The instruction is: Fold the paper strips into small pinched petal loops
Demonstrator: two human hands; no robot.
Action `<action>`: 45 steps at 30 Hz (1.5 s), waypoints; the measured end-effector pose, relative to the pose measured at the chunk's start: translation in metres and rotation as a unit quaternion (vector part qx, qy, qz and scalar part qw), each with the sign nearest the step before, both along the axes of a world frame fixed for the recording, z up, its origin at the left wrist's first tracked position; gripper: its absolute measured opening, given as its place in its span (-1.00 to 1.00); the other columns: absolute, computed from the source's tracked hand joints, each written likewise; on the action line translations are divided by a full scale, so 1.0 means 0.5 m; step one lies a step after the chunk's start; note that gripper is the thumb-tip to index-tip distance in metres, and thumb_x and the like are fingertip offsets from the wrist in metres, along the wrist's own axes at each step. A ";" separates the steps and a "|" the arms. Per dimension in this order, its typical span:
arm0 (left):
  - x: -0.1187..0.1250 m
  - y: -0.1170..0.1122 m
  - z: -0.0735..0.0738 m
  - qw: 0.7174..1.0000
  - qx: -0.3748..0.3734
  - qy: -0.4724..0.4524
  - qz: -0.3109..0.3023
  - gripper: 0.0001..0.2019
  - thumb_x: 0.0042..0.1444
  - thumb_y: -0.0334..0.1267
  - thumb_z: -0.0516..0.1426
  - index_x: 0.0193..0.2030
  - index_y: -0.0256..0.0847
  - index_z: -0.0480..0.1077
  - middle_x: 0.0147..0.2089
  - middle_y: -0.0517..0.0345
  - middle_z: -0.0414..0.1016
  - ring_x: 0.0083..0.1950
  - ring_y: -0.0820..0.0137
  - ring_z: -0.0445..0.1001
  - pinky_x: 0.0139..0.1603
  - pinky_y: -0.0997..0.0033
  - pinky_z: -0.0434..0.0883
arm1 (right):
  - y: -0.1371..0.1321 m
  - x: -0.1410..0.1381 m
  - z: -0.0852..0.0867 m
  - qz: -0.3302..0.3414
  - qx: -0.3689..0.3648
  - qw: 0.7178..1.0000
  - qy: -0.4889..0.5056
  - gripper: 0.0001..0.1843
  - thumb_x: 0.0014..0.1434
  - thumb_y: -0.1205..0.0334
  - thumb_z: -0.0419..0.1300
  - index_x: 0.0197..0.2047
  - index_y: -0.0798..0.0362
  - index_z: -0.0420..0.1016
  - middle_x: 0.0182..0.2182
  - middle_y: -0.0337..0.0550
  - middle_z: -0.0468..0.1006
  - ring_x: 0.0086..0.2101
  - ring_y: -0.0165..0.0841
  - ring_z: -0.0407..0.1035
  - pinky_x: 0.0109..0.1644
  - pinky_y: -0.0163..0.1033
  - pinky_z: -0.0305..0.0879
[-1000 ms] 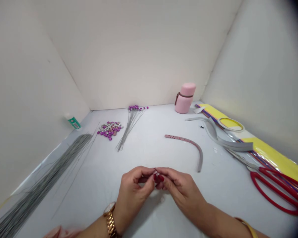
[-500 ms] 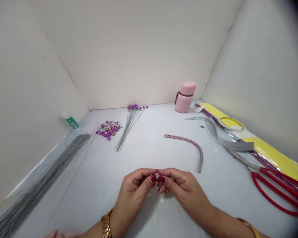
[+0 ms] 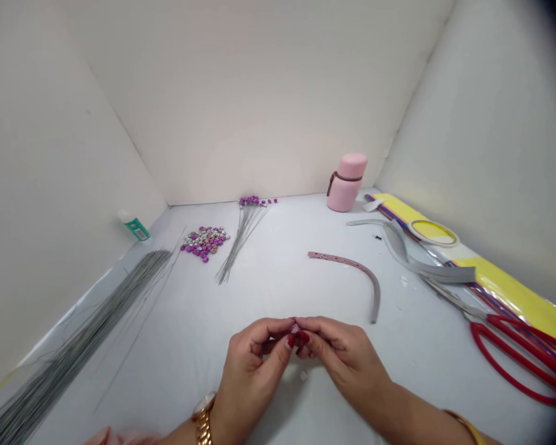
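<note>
"Pink shows between the fingertips: a small piece (image 3: 295, 329), mostly covered. Which hand has it?"

"Both, as far as I can see. The left hand (image 3: 257, 355) and the right hand (image 3: 345, 352) meet at it, thumbs and forefingers pinched on it from either side."

"So neither is nearer?"

"Neither. It sits just where the fingertips come together, seemingly raised above the bench (image 3: 269, 290)."

"And its long axis?"

"I can't tell. It is too small, and the fingers hide most of it."

"What lies just outside the hands?"

"Under them, toward the near side, a white scrap (image 3: 304, 375). Farther out, ahead of the right hand, a curved strip (image 3: 352, 264). Its pink, speckled end points left; the grey end bends back toward the near edge. The right hand is the closer one to it."

"Beyond the left hand?"

"A bundle of thin wires (image 3: 243, 238) with purple heads at the far end, then a heap of small purple and silver pieces (image 3: 205, 242). Farthest left, long grey wires (image 3: 97, 327) run slantwise. Red-handled scissors (image 3: 478, 316) lie well apart, over on the right."
</note>
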State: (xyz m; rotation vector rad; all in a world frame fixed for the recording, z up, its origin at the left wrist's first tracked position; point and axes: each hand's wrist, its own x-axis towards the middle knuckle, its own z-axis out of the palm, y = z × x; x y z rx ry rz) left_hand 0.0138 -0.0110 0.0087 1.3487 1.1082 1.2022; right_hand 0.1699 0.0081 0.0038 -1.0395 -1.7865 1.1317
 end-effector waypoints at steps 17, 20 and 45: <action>0.013 0.003 -0.005 0.971 0.150 0.173 0.073 -0.89 -0.08 -0.53 0.10 -0.44 -0.28 0.41 -0.48 0.15 0.49 -0.47 0.45 0.48 -0.42 0.51 0.46 | -0.010 -0.006 -0.003 -0.002 0.168 0.977 -0.129 -0.72 0.18 0.39 -0.09 -0.13 0.15 0.40 -0.34 0.00 0.56 -0.34 -0.28 0.46 -0.25 -0.22 0.38; 0.012 0.006 -0.005 0.988 0.074 0.120 0.056 -0.93 -0.03 -0.48 0.10 -0.42 -0.29 0.39 -0.46 0.13 0.50 -0.45 0.43 0.49 -0.40 0.48 0.46 | -0.007 -0.008 -0.001 -0.009 0.117 0.988 -0.099 -0.73 0.19 0.35 -0.06 -0.13 0.12 0.41 -0.36 -0.05 0.55 -0.37 -0.30 0.45 -0.26 -0.23 0.37; -0.004 0.007 0.004 0.985 0.099 0.135 0.040 -0.92 0.01 -0.43 0.13 -0.33 -0.31 0.43 -0.40 0.08 0.53 -0.40 0.42 0.51 -0.36 0.49 0.47 | 0.002 -0.007 0.013 0.005 -0.136 0.986 0.101 -0.84 0.12 0.25 0.12 -0.26 0.10 0.48 -0.48 -0.19 0.52 -0.46 -0.44 0.40 -0.36 -0.36 0.36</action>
